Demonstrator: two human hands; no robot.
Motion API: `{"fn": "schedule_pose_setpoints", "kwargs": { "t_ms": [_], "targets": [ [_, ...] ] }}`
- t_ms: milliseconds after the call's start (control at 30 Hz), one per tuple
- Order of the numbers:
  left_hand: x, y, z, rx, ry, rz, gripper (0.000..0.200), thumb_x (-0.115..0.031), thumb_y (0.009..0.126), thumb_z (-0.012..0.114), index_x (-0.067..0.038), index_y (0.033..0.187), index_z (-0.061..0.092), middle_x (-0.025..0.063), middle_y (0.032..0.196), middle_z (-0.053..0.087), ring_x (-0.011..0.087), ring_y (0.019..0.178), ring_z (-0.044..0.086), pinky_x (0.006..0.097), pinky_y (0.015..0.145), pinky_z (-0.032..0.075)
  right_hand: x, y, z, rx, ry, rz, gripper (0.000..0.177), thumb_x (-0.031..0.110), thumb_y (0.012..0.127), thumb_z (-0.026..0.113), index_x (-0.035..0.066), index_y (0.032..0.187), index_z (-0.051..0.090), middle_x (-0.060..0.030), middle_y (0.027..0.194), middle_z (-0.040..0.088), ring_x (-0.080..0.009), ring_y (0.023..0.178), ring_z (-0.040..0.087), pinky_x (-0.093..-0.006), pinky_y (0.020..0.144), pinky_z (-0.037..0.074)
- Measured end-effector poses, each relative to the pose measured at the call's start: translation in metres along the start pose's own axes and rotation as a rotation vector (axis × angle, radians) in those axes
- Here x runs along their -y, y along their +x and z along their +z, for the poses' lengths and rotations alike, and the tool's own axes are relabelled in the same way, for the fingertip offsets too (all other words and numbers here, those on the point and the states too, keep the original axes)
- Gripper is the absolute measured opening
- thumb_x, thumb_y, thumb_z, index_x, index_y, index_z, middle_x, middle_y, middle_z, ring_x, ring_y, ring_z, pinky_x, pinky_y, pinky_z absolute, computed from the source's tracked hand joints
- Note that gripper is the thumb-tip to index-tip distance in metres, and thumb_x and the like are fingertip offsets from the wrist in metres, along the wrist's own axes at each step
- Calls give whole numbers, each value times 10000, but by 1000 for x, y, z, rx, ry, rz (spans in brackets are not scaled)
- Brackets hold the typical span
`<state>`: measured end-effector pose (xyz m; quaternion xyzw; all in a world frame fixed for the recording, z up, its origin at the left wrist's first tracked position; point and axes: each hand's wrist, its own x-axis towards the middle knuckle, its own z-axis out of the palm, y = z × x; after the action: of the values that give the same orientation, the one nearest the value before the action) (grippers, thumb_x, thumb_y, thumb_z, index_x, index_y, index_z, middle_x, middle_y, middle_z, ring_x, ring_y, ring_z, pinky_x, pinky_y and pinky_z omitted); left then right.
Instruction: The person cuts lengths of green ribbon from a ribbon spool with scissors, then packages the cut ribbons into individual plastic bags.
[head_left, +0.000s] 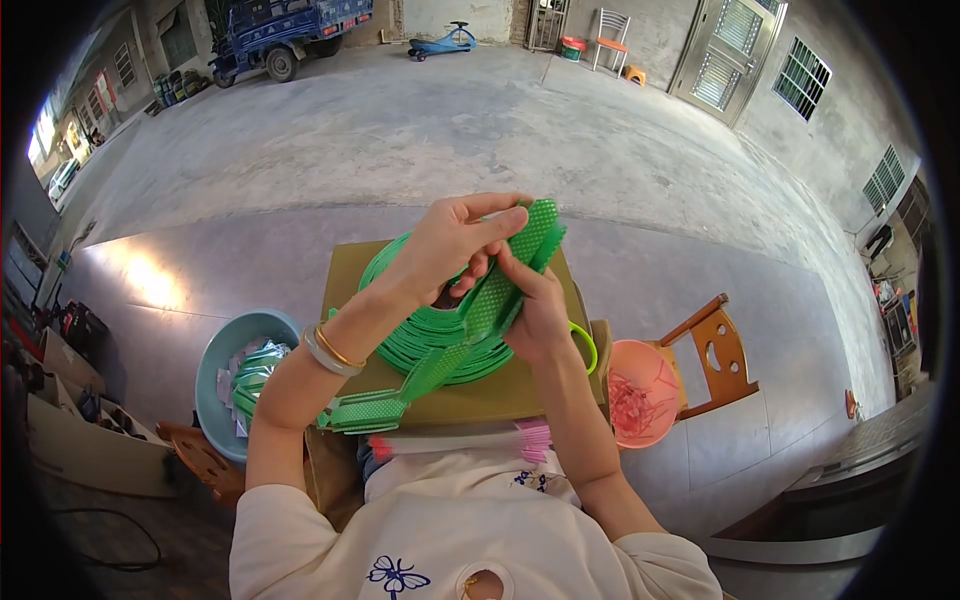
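A green dotted ribbon-like strip (490, 300) is raised above a brown box-like surface (345, 270). My left hand (465, 240) pinches the strip near its upper end, thumb and fingers closed. Lower down, my right hand (538, 312) grips the same strip from the right side. Its upper part looks folded into layers, and a length trails down toward the lower left, ending in a folded section (365, 412). Below both hands lies a large coil of green strip (440, 345), partly hidden by them. A yellow-green loop (588, 350) shows beside my right forearm.
A blue basin (205, 385) with shiny green and white pieces stands at left. At right, a pink basin (665, 425) holds red-pink strips near a wooden chair (715, 360). A pink-and-white bundle (460, 442) lies across my lap. Farther off is a blue truck (290, 35).
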<state>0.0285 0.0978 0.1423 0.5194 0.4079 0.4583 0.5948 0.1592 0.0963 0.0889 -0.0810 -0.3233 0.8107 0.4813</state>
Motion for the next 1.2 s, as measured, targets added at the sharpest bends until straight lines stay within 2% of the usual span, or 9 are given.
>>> {"fn": "schedule_pose_setpoints", "kwargs": {
  "t_ms": [100,200,300,600,700,800,900,1067,1200],
  "targets": [
    [20,-19,6,-14,-120,11,382,-204,861,596,19,1162,525,100,892,653,110,639,625,225,581,502,19,4,-17,-35,145,-137,156,163,941,425,31,940,508,-68,830,553,-195,779,572,-343,720,496],
    [22,-43,-15,485,145,-264,397,-174,837,631,36,1153,515,86,860,639,131,714,613,242,689,491,51,5,-47,54,406,-219,125,140,938,424,42,947,500,-52,824,515,-170,770,515,-327,792,449],
    [31,-58,-35,558,133,-411,363,-134,825,642,44,1122,535,74,890,643,116,758,618,226,683,485,76,-6,-78,26,344,-320,103,123,931,436,46,953,500,-50,829,514,-164,764,510,-302,780,442],
    [-4,-90,-40,358,327,-229,146,-43,759,685,18,892,677,122,1045,630,153,943,599,237,784,454,64,-14,-98,-143,140,-362,105,101,933,417,37,952,497,-68,826,513,-174,724,499,-320,713,441],
    [-2,-91,-22,316,317,365,133,-35,732,697,0,860,689,184,1227,520,243,1126,508,336,922,385,49,-11,-83,-283,-24,-280,117,112,932,420,25,955,496,-85,802,528,-180,678,507,-336,664,452],
    [-3,-83,-13,333,254,574,128,-33,714,702,-17,841,698,215,1341,398,312,1241,390,417,1010,276,25,-8,-68,-248,-120,-112,198,196,932,430,13,977,493,-103,797,554,-186,654,526,-346,633,463],
    [3,-69,1,184,119,580,167,-70,724,713,-31,885,698,159,1294,472,238,1215,424,345,1028,276,4,-14,-38,-136,-158,82,393,386,930,397,34,1078,491,-90,906,574,-191,772,559,-342,701,476],
    [23,-40,5,-170,187,389,166,-102,767,676,-3,899,689,161,1280,482,181,1110,513,215,655,458,-11,-28,-1,-71,-59,147,719,648,853,257,83,1269,409,-97,1131,549,-219,972,574,-378,828,489],
    [33,-34,8,-241,70,353,198,-123,782,669,27,910,676,155,1261,496,99,882,600,156,351,356,-11,-32,2,10,-117,143,759,710,795,326,105,1242,432,-84,1055,574,-185,934,581,-332,769,504]
  ]
}}
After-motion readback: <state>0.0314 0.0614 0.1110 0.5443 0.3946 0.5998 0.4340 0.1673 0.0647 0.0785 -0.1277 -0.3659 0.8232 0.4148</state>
